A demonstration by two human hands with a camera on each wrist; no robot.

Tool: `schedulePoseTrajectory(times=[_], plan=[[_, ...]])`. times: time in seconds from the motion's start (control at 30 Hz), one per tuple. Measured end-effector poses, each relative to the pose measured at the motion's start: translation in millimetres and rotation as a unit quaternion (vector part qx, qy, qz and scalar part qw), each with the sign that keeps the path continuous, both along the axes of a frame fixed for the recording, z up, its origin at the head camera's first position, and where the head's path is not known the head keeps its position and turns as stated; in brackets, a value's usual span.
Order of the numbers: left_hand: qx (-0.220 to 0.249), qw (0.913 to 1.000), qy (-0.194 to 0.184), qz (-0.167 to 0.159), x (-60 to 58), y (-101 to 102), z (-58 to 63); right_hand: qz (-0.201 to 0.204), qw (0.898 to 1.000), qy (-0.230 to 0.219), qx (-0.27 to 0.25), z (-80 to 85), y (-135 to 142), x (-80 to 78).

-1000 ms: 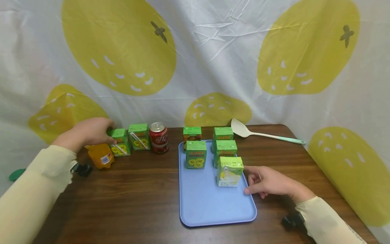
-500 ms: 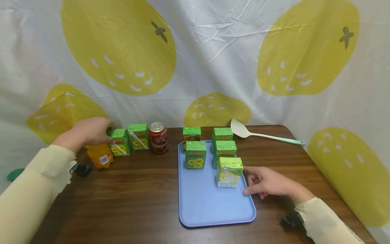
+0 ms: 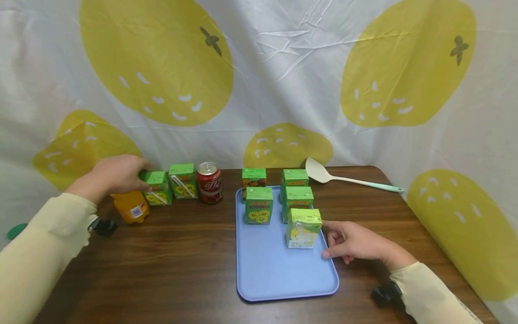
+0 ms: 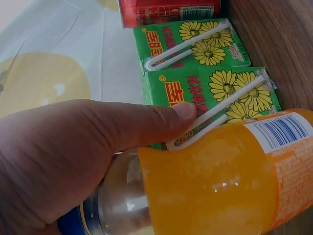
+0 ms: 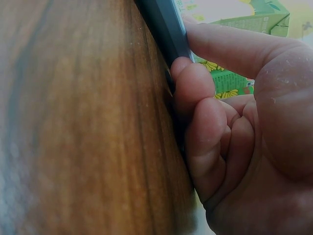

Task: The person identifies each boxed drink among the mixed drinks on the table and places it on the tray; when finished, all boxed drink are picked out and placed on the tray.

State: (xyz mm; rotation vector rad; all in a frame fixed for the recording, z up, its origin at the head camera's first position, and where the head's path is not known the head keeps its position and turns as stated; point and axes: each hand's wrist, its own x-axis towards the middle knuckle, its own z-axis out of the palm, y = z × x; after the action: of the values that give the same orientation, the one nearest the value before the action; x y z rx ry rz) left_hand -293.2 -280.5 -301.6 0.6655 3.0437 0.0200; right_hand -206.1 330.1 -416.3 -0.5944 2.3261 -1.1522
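Note:
At the left, my left hand (image 3: 121, 175) reaches over an orange soda bottle (image 3: 130, 208) and grips a green drink carton (image 3: 159, 191). Its thumb lies across the carton's front, by a white straw, in the left wrist view; the other fingers are hidden behind. The bottle (image 4: 210, 181) fills the front of that view, its neck below the hand. On the right side, my right hand (image 3: 356, 243) holds the edge of a blue tray (image 3: 279, 279), thumb on the rim and fingers curled beneath. A lighter green lemon-print carton (image 3: 304, 228) stands on the tray close to that hand.
Several green cartons (image 3: 259, 206) stand toward the tray's far end. Beside the gripped carton are another carton with a straw (image 3: 183, 181) and a red soda can (image 3: 209, 183). A white spatula (image 3: 319, 171) with a mint handle lies behind the tray, near the hanging cloth (image 3: 283, 90).

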Motion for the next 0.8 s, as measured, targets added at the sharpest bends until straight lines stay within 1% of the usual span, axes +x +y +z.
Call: schedulePoseTrajectory(times=[0.13, 0.27, 0.57, 0.8], plan=[[-0.007, 1.0000, 0.004, 0.001, 0.9, 2.6, 1.5, 0.000, 1.000, 0.001, -0.001, -0.4, 0.3, 0.3], [-0.006, 1.0000, 0.007, -0.002, 2.0, 4.0, 4.4, 0.000, 1.000, 0.005, 0.002, -0.2, 0.5, 0.4], [0.015, 0.9991, 0.030, -0.025, 7.7, 0.6, 14.4, -0.002, 1.000, 0.007, 0.006, 0.6, -0.3, 0.2], [0.039, 0.9984, 0.033, -0.024, 14.8, 0.1, 21.2, -0.005, 1.000, 0.001, 0.007, -0.1, 0.3, -0.4]])
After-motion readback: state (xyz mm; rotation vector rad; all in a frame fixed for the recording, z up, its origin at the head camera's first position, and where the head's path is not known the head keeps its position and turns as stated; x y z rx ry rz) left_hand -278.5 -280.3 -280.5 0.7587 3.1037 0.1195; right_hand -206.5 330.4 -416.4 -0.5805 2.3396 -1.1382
